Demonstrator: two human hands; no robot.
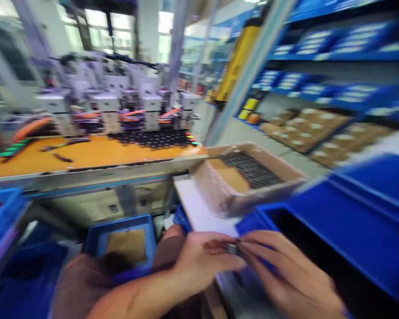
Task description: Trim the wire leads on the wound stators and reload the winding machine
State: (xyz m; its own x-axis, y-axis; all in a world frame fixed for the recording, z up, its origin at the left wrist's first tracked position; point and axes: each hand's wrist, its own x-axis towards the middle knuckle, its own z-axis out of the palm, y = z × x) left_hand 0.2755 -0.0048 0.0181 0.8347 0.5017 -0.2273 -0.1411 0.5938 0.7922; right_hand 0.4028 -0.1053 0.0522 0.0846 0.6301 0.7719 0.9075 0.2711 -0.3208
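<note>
Just in front of my lap, my left hand [209, 257] is closed around a small silvery metal part [232, 249], its thumb lying along the near side. My right hand [282, 266] comes in from the right, thumb and fingertips pinched together at the right end of that part. Motion blur and the fingers hide most of the part, so its exact kind does not show. Below both hands lies a white board surface [199, 201].
Ahead stands a cardboard box [216, 190] with rows of dark parts. Blue bins [355, 221] flank my right; a blue tray [149, 235] holding cardboard sits low left. Behind, an orange bench top [89, 155] carries pliers, black parts and machines. Stocked shelves rise at right.
</note>
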